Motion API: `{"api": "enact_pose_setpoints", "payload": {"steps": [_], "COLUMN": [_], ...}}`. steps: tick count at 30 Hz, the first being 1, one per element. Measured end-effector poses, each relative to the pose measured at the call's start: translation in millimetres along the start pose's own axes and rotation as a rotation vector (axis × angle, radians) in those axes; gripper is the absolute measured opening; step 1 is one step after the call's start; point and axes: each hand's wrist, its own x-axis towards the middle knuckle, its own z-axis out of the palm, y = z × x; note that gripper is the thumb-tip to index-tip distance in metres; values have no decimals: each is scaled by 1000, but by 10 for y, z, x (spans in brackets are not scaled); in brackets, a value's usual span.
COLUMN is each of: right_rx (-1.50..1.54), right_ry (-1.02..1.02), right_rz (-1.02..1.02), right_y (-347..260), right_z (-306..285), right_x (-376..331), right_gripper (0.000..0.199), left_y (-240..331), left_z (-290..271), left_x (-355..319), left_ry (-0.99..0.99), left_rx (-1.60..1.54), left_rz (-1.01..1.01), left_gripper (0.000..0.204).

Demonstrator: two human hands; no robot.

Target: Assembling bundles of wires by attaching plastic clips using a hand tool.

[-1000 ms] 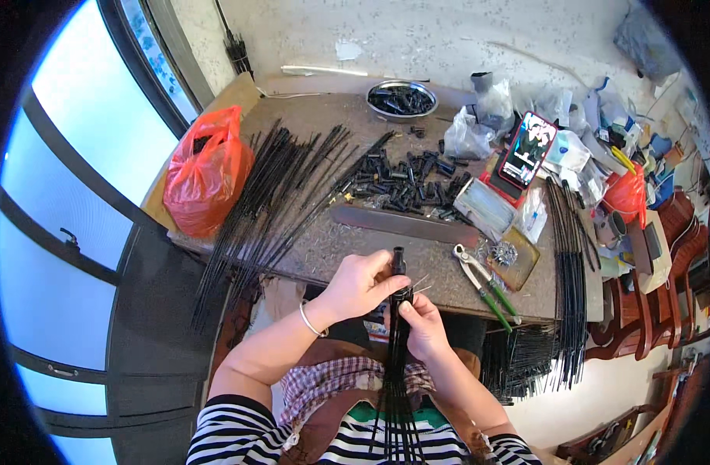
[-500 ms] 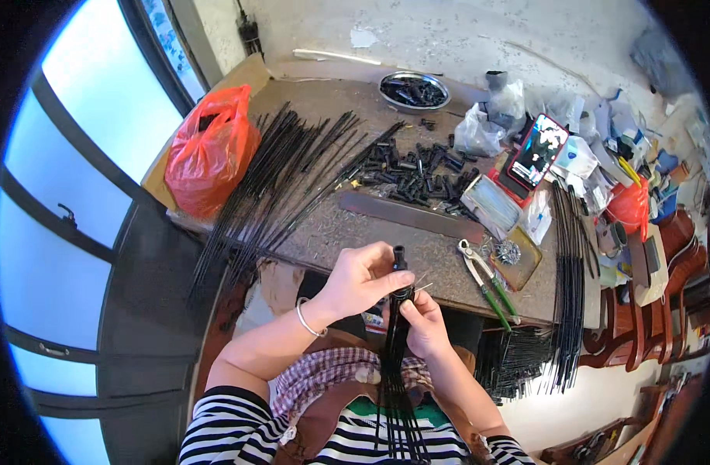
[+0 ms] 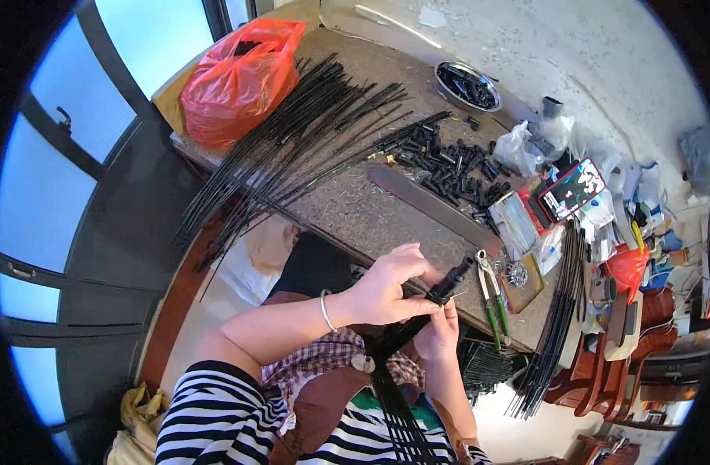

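Both hands closed on a bundle of thin black rods rising from the lap, left hand pinching its black capped tip, right hand gripping just below, above the tabletop edge, green-handled pliers beside, loose black rods and an orange bag beyond.

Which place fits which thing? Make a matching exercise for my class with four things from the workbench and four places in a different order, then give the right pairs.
Things:
1. orange plastic bag
2. metal bowl
3. green-handled pliers
4. phone with red case

Places:
A. near edge, just right of the hands
B. far left corner, beside the window
C. right side, among the clutter
D. far edge, by the wall

Pairs: 1-B, 2-D, 3-A, 4-C
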Motion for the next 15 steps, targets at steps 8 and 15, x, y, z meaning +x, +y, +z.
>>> {"api": "enact_pose_setpoints", "payload": {"steps": [8, 15], "right_rx": [71, -88], "right_ry": [-11, -375], "right_rz": [97, 243], "right_y": [-203, -585], "right_z": [-8, -120], "right_x": [95, -21], "right_gripper": [24, 17], "left_y": [-90, 147], "left_z": [60, 95], "left_x": [151, 584], "left_ry": [11, -410], "left_rx": [-608, -783], "left_rz": [-62, 214], "left_gripper": [18, 7]}}
